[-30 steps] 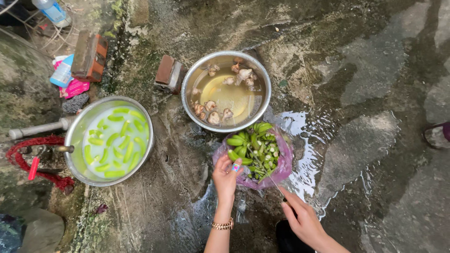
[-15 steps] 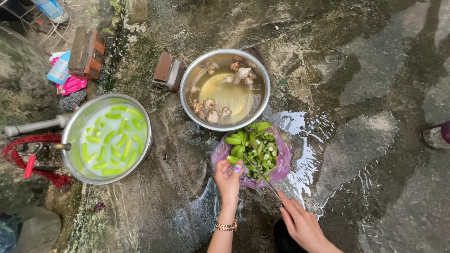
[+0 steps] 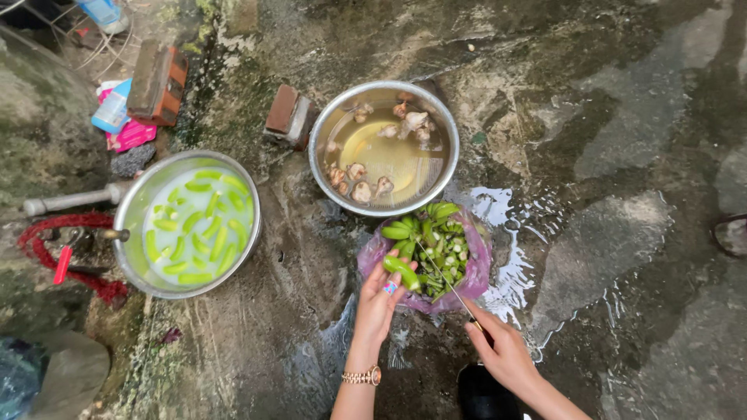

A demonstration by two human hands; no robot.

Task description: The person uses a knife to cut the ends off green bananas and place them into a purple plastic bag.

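Left hand (image 3: 379, 299) now lifting green pod (image 3: 401, 270) (knife (image 3: 445, 281) unmoved)

This is an outdoor washing spot in a home yard, shown by the wet, mossy concrete ground (image 3: 607, 117), loose bricks (image 3: 289, 115), a metal tap pipe (image 3: 70, 201), and steel basins (image 3: 447, 155) of food standing on the ground.

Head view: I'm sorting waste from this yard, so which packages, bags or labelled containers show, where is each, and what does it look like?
Plastic bag: on the wet ground below the bowl of brownish water, pink-purple, crumpled open, holding green vegetables.
Small carton: far left by the bricks, boxy, light blue and white.
Pink packet: just below that carton, flat, crumpled, bright pink.
Plastic bottle: top left edge, clear and bluish, partly cut off.
No signs or screens.
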